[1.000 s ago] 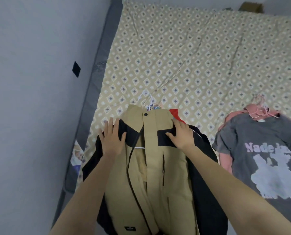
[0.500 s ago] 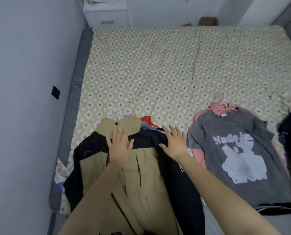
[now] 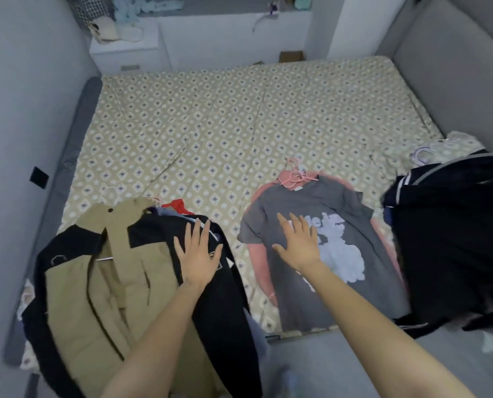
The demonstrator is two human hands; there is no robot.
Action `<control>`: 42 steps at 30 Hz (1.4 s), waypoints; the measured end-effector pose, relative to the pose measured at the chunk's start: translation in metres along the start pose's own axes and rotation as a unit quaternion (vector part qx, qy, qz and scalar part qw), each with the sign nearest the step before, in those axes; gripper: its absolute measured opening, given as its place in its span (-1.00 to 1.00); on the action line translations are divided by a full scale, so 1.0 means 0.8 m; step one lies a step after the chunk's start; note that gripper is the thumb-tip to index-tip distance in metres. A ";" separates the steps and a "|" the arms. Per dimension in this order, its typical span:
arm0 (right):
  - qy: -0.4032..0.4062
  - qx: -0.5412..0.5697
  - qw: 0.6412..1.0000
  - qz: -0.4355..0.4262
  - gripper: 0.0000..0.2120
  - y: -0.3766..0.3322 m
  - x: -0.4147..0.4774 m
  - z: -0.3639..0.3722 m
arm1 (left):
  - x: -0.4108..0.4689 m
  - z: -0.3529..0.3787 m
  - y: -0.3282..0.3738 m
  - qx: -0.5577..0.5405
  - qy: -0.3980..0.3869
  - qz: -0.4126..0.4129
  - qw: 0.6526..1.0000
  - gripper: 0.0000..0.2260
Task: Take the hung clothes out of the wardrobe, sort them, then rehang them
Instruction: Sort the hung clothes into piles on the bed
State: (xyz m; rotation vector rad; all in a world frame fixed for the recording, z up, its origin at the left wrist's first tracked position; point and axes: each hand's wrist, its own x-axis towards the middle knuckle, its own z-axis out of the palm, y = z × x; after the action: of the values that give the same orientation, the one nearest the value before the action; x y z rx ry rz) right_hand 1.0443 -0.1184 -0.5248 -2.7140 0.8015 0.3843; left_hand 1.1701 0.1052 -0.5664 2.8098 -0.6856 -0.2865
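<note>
Bedroom with grey padded walls, looking down the length of a bed (image 3: 239,124) under a beige diamond-print sheet. Grips nothing on either side. Palm down with fingers straight and spread, the left hand (image 3: 198,254), over the black shoulder panel of a tan-and-black jacket (image 3: 96,282); impossible to tell whether pressing on the cloth or just above it. Same pose for the right hand (image 3: 297,242), flat and splayed over the pale chest print of a grey T-shirt (image 3: 334,202); contact unclear there too. Between the two hands, a narrow strip of bare sheet. Left of the left hand, the jacket's open tan front, a white hanger bar showing inside the collar. Just beyond the left fingertips, a red garment (image 3: 179,204) and a bit of blue cloth peeking from under the jacket. Beyond the right fingertips, pink hangers (image 3: 294,175) at the T-shirt's neck; under the T-shirt, a pink garment (image 3: 261,265) showing along both sides. Right of the right hand, against the T-shirt's edge, a heap of black clothes (image 3: 455,239) with pale trim. Past that heap, a pale patterned garment (image 3: 455,142) with a lilac hanger. Well beyond both hands, off the far end of the bed, a white nightstand (image 3: 124,57) with cloth piled on top and a cardboard box (image 3: 292,56). Level with the jacket collar on the left wall, a small black square (image 3: 38,178).
</note>
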 end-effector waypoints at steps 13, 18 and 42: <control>0.006 0.019 0.997 0.069 -0.28 0.193 -0.036 -0.030 | -0.022 0.035 0.179 -0.012 -0.022 0.051 0.998 -0.24; -0.007 0.039 0.996 0.079 -0.28 0.219 -0.017 -0.024 | 0.005 0.055 0.198 -0.006 -0.042 0.035 0.998 -0.33; -0.030 0.106 0.991 0.071 -0.24 0.341 0.269 -0.019 | 0.213 0.201 0.277 -0.039 -0.160 -0.073 0.984 -0.33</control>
State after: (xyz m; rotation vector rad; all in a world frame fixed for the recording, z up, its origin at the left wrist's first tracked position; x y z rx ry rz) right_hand 1.0682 -0.4472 -0.6348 -2.4463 0.9637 0.3845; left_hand 1.1851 -0.1955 -0.6821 2.7687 -0.5159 -0.7875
